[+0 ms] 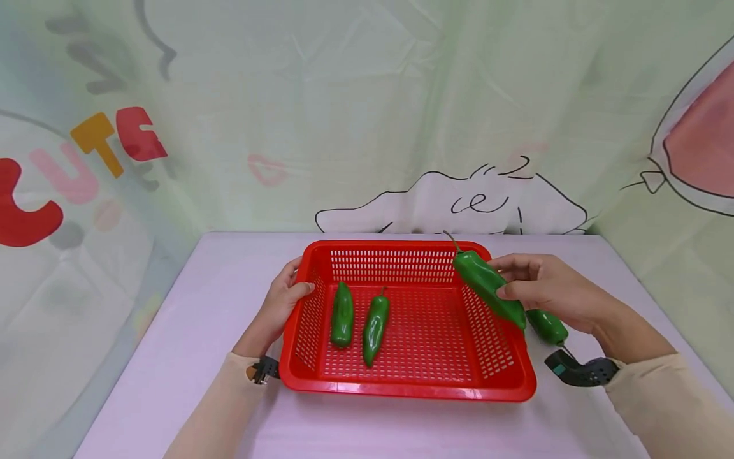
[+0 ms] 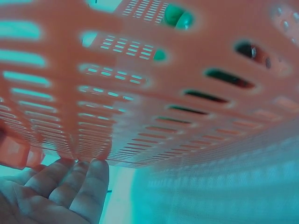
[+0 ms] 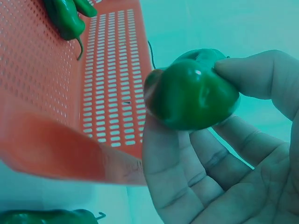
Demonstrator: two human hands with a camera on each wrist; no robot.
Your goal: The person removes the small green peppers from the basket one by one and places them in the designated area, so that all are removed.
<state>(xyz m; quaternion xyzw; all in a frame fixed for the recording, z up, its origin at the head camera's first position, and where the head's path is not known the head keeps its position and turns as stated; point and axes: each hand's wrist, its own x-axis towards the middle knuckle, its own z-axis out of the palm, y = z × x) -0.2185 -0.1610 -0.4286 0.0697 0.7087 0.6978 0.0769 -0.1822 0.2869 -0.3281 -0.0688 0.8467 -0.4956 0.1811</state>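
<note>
A red plastic basket point(image 1: 413, 387) with slotted walls stands tilted towards the camera. My left hand point(image 1: 282, 301) grips its left rim, thumb over the edge; in the left wrist view that hand's fingers point(image 2: 88, 191) lie against the outer wall. Between thumb and fingers my right hand point(image 1: 547, 290) pinches a green pepper point(image 1: 480, 278) above the basket's right rim, stem pointing up and left. Two more green peppers, one left point(image 1: 342, 315) and one right point(image 1: 375, 328), lie inside on the basket's left half. The right wrist view shows the held pepper point(image 3: 196, 95) end-on.
Another green pepper point(image 1: 547, 327) lies on the table outside the basket's right wall, partly hidden by the right hand. The table point(image 1: 172, 382) has a pale lilac cover. Behind it hangs a printed curtain point(image 1: 367, 115) with cartoon drawings and letters.
</note>
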